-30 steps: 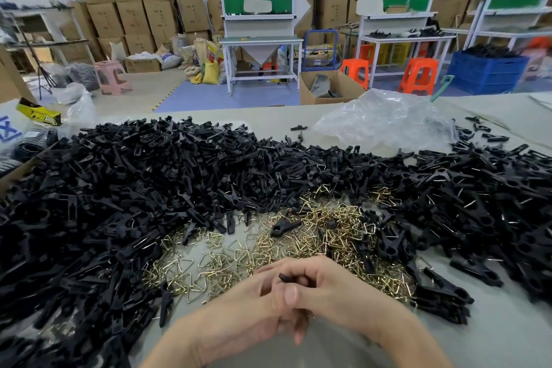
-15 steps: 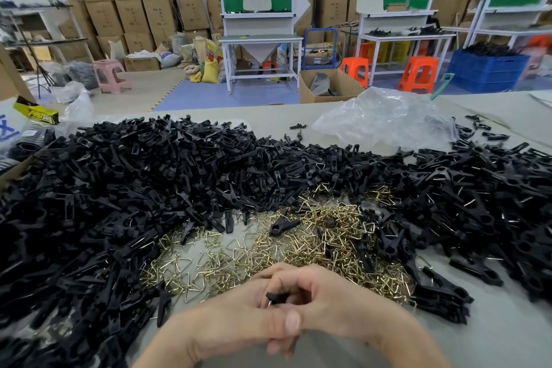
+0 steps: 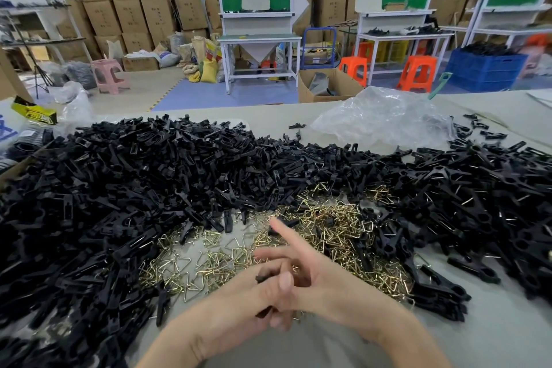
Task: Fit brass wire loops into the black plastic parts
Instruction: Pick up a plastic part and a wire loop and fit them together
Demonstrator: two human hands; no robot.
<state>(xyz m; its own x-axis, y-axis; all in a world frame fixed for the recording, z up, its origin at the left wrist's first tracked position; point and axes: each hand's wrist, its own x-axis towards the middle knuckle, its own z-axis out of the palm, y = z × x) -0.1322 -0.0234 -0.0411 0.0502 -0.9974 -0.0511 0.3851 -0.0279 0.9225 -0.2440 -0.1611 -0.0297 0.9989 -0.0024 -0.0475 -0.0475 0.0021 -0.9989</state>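
left hand [image 3: 239, 303] pinches black part [image 3: 262, 278] | right hand [image 3: 325, 287] index extended

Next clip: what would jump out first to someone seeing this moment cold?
A huge heap of black plastic parts sweeps across the table from left to right, ringing a glinting patch of brass wire loops in the near middle. At the bottom centre the left hand grips one black part against the right hand, whose forefinger sticks out straight over the loops.
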